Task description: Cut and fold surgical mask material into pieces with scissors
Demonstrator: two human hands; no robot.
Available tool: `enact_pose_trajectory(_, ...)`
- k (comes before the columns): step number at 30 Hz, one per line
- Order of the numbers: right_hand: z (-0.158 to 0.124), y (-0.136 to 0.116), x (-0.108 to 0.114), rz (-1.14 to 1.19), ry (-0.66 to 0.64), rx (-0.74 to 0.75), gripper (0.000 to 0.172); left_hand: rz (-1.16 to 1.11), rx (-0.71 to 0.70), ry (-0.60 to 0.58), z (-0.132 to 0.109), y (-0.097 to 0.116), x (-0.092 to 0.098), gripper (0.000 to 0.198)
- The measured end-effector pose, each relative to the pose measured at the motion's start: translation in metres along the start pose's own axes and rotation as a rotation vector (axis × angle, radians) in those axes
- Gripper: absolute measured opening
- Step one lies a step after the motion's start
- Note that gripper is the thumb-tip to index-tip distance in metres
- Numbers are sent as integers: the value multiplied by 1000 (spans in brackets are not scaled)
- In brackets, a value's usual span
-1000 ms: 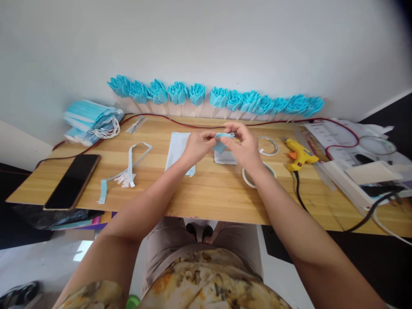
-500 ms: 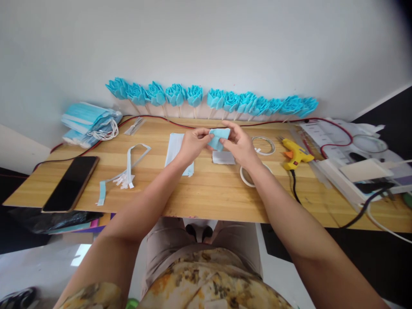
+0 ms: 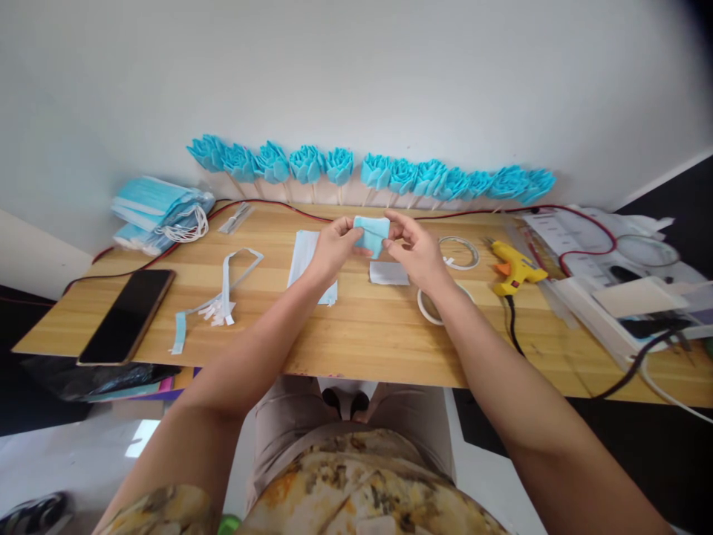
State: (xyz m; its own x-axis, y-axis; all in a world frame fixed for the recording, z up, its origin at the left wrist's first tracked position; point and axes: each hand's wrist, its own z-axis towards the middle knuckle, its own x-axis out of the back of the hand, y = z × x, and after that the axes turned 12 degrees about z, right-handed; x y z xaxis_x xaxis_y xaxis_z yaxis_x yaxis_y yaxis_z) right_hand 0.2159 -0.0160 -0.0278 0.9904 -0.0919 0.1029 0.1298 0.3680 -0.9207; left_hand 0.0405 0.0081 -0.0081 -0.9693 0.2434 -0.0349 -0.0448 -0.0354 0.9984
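Observation:
Between both hands, above the wooden table, is a small light-blue piece of face-mask fabric (image 3: 371, 232) with a crease across it. My left hand (image 3: 336, 245) pinches its left side between thumb and fingers. On its right side, my right hand (image 3: 414, 245) grips it the same way. A flat pale-blue face mask (image 3: 301, 256) lies under my left forearm. Below the right hand is a small whitish fabric piece (image 3: 388, 273). A roll of tape (image 3: 426, 307) sits partly hidden under my right forearm, and another thin roll of tape (image 3: 473, 256) lies just beyond it.
Several blue fabric flowers (image 3: 308, 165) on sticks lean on the wall. At left are a stack of face masks (image 3: 150, 204), a phone (image 3: 127, 317) and cut strips (image 3: 226, 286). A yellow glue gun (image 3: 518, 269) and a white tray (image 3: 596, 316) are at right. A red-black cable (image 3: 267, 202) runs behind.
The blue fabric piece has shifted slightly left and its visible shape has changed; a crease now runs across it. Both hands keep hold of it. The view has shifted slightly.

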Motion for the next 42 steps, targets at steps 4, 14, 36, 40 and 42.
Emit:
enact_pose_trajectory(4,0,3,-1,34,-25,-25,53,-30,-22,-18,0,-1,1,6)
enact_pose_trajectory(14,2,10,-2,178,-17,-87,50,-22,-82,-99,2,-8,3,23)
enact_pose_trajectory(36,-4,-9,-4,-18,32,27,19,28,-58,-122,2,-11,-1,12)
enact_pose_trajectory(40,-7,-18,-7,-129,-49,82,26,140,-74,-102,2,-14,-4,6)
enact_pose_trajectory(42,-7,-20,-7,-187,-38,124,17,224,-103,-98,1,-16,-6,5)
